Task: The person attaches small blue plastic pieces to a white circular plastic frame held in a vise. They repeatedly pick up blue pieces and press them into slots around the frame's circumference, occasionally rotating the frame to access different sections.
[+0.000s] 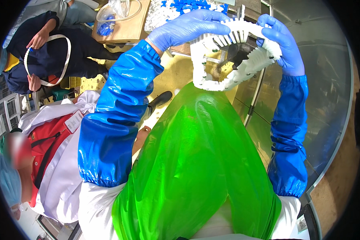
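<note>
Up at the top of the head view I hold a loop of white plastic chain [224, 85], made of ribbed, toothed links with small dark pin ends along its side. My left hand [190, 30], in a blue glove, grips the loop's upper left part, thumb and fingers closed on the links. On the upper right, my gloved right hand [285, 44] is closed round the band, its fingers bent over the links. The loop hangs between both hands, above the far end of my green apron [196, 152]. Some fingertips are hidden behind it.
Small blue and white plastic pieces [184, 9] lie heaped on the surface beyond. A wooden table [128, 30] holds a clear bag. At far left a person [80, 48] holds a thin white loop; another person [60, 168] stands nearer. Metal panels [316, 80] stand on the right.
</note>
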Demonstrator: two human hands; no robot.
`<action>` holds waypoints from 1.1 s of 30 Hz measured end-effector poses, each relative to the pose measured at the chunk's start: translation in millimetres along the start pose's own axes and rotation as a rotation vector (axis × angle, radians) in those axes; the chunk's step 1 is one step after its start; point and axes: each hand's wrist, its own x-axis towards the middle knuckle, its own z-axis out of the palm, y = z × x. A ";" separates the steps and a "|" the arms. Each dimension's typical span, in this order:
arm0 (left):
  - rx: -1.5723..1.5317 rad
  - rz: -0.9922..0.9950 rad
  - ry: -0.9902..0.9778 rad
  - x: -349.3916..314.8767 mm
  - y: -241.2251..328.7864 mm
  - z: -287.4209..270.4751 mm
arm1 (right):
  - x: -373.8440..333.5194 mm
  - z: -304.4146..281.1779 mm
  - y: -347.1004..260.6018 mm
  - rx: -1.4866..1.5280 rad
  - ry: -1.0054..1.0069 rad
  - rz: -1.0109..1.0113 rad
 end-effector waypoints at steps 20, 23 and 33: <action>0.201 -0.039 -0.078 17.4 14.6 5.4 | -2.3 -3.3 0.5 -0.206 -0.013 -0.029; 0.234 0.005 -0.119 23.4 13.6 1.3 | -0.6 -9.8 4.3 -0.168 0.005 0.004; 0.347 0.231 -0.046 39.4 22.7 15.6 | 10.8 -10.8 -4.8 -0.347 0.049 -0.020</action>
